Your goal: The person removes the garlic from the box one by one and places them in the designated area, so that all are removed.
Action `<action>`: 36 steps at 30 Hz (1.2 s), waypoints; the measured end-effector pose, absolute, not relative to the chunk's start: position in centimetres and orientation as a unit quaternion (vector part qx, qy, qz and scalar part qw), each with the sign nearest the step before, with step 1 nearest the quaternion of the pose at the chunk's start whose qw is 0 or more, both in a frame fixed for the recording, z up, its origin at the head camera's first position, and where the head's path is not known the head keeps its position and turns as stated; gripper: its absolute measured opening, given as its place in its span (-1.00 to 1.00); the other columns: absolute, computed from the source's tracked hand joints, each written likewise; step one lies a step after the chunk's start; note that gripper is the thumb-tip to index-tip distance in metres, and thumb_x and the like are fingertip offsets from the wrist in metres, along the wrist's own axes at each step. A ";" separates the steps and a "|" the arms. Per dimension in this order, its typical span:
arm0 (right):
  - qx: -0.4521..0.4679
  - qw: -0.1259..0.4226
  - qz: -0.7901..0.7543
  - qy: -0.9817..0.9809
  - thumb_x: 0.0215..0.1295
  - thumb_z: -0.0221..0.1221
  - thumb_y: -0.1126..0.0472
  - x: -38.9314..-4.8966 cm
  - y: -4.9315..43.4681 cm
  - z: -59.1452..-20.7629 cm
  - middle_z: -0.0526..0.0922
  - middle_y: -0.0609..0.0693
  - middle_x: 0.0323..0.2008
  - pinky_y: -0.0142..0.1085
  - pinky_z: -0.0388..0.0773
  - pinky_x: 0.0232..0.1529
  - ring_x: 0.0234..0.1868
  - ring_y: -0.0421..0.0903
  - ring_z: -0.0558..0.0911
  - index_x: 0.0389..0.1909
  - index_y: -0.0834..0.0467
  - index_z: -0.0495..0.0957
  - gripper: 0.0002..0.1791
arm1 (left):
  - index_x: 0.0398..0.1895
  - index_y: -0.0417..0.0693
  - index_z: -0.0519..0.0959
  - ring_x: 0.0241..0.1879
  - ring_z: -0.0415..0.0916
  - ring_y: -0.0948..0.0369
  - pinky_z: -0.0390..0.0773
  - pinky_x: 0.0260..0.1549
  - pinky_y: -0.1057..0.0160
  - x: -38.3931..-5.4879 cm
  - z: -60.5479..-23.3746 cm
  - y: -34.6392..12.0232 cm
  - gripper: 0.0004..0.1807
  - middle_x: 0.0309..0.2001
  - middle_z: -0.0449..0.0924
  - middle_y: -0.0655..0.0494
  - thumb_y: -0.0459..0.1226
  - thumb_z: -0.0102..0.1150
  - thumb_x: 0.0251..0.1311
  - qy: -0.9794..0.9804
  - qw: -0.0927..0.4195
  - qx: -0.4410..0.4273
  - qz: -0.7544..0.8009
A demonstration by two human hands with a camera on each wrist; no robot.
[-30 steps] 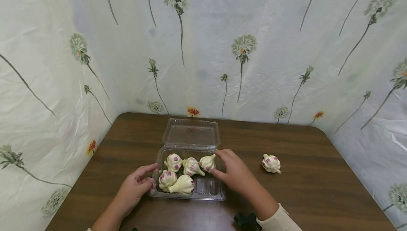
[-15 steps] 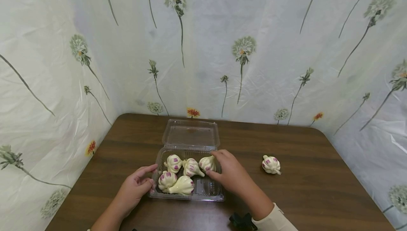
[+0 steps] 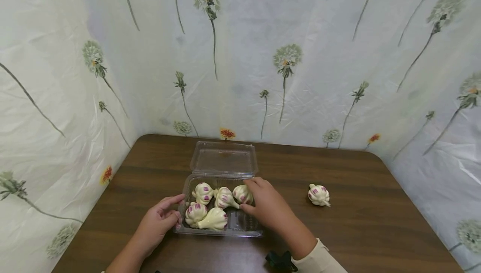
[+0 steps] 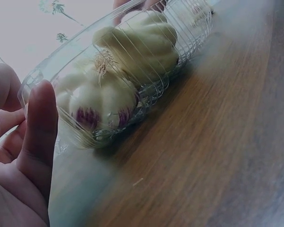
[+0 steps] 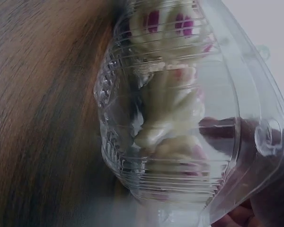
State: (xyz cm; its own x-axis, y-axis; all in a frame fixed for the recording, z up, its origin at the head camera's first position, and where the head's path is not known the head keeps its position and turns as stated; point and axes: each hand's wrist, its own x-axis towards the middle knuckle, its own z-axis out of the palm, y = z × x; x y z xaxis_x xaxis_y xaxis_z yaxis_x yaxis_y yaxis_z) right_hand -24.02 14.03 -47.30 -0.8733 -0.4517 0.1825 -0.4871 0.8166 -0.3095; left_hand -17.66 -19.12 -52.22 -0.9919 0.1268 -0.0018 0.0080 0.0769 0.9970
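Observation:
In the head view, a clear plastic clamshell container point(image 3: 246, 233) lies with its lid point(image 3: 224, 158) folded back. Several garlic bulbs, cream with purple patches, sit in its base; the front pair is a round bulb point(image 3: 196, 213) and a long-necked bulb point(image 3: 213, 219). My left hand point(image 3: 158, 223) pinches the container's left edge, thumb point(image 4: 41, 113) on the near side. My right hand point(image 3: 268, 202) reaches over the right wall, its thumb and fingers around the back right garlic bulb point(image 3: 242, 194), partly hiding it. Through the plastic, the right wrist view shows the right thumb point(image 5: 222, 130).
One more garlic bulb point(image 3: 319, 195) lies on the brown wooden table point(image 3: 357, 223), right of the container. A flower-printed sheet point(image 3: 240, 56) hangs behind the table and along its sides. A black object point(image 3: 281, 261) shows by the right wrist.
My right hand has shifted left, further over the back right garlic bulb, covering more of it. The left hand stays at the container's edge. The whole view has drifted slightly.

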 end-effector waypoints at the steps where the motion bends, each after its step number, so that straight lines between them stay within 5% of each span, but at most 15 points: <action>1: 0.251 0.052 0.170 -0.951 0.25 0.47 -0.10 -24.0 14.0 -47.3 0.57 0.08 0.27 0.02 0.56 0.31 0.32 0.11 0.54 0.40 0.17 0.50 -0.22 | 0.45 -0.28 0.43 -0.33 0.61 0.28 0.68 -0.32 0.33 -17.6 -52.2 -19.2 -0.44 0.27 0.43 -0.26 -0.52 0.10 0.39 0.733 0.042 0.046 0.678; 17: 0.271 0.094 0.061 -0.956 0.24 0.48 -0.10 -23.8 13.1 -47.5 0.56 0.05 0.28 -0.09 0.67 0.15 0.28 0.06 0.56 0.37 0.18 0.53 -0.23 | 0.46 -0.30 0.42 -0.36 0.59 0.29 0.66 -0.33 0.33 -17.4 -51.9 -19.0 -0.44 0.28 0.42 -0.30 -0.49 0.12 0.40 0.726 0.043 0.050 0.684; 27: 0.245 0.110 0.038 -0.962 0.18 0.52 -0.10 -23.5 11.9 -47.5 0.58 0.01 0.12 -0.14 0.70 -0.14 0.05 0.01 0.61 0.13 0.14 0.65 -0.41 | 0.47 -0.31 0.39 -0.36 0.59 0.28 0.67 -0.31 0.31 -17.4 -52.0 -19.2 -0.43 0.29 0.41 -0.31 -0.49 0.11 0.40 0.727 0.049 0.054 0.682; 36: 0.227 0.141 0.034 -0.963 0.12 0.56 -0.05 -23.3 11.3 -47.9 0.60 0.03 0.05 -0.15 0.72 -0.14 0.00 0.02 0.63 0.07 0.18 0.67 -0.42 | 0.47 -0.30 0.40 -0.35 0.60 0.29 0.68 -0.31 0.32 -17.4 -52.1 -19.2 -0.44 0.29 0.41 -0.31 -0.50 0.11 0.40 0.728 0.046 0.055 0.681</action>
State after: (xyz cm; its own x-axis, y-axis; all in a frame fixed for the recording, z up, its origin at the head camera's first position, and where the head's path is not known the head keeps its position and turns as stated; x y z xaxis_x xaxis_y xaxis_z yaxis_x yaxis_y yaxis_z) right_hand -23.34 11.28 -47.85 -0.8570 -0.4283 0.2866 -0.4476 0.8942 -0.0021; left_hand -17.45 -19.21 -52.11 -0.9898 0.1419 0.0083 0.0177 0.0653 0.9977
